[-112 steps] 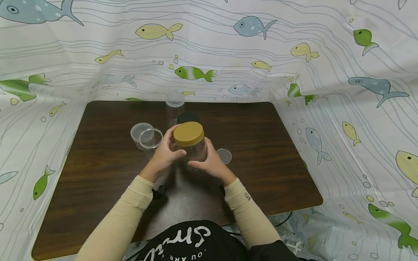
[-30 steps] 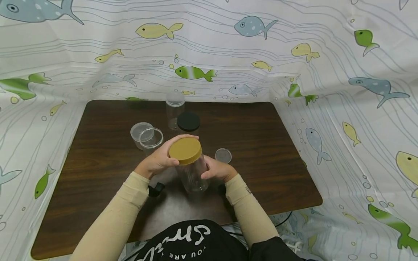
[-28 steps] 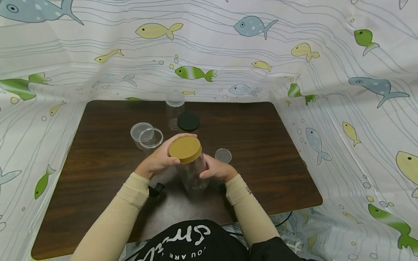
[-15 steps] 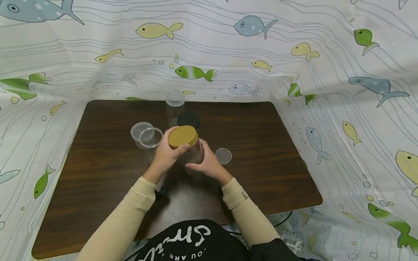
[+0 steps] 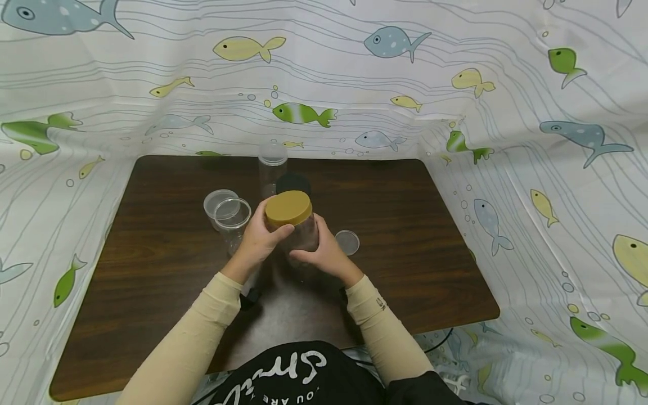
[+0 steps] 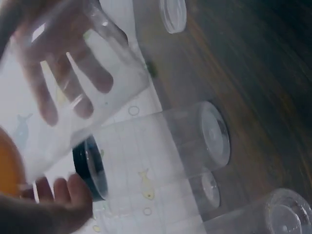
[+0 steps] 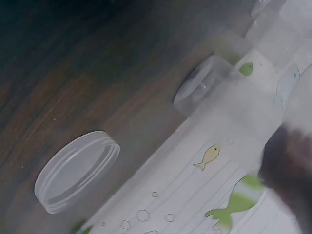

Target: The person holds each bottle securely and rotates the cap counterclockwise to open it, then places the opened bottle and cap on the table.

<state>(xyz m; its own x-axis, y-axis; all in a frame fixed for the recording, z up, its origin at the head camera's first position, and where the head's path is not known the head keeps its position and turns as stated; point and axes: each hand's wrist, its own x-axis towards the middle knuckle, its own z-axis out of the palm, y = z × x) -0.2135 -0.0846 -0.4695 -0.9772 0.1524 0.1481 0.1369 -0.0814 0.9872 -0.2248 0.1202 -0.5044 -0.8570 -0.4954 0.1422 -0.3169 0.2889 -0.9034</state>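
Note:
A clear jar [image 5: 304, 236] with a mustard-yellow lid [image 5: 288, 208] is between the two hands, above the middle of the table. My left hand [image 5: 257, 239] grips the lid's left side, its thumb across the front. Around the jar's body curls my right hand [image 5: 326, 253], with the thumb in front. In the left wrist view, the right hand's fingers [image 6: 80, 80] show through the clear plastic, and the lid [image 6: 9, 168] is partly cut off. The right wrist view catches only a blurred part of the right hand [image 7: 285, 170].
Behind the held jar stand a clear-lidded jar [image 5: 273, 163] and a black-lidded jar [image 5: 293, 183]. Left of it are a clear container [image 5: 212, 209] and a lidless clear jar [image 5: 233, 216]. A loose clear lid [image 5: 347, 242] lies right on the brown table [image 5: 405, 253].
Compared with a second ago, the jar has moved away from the body and stands less tilted. The left hand has shifted on the lid. Over the last half second it moved slightly right.

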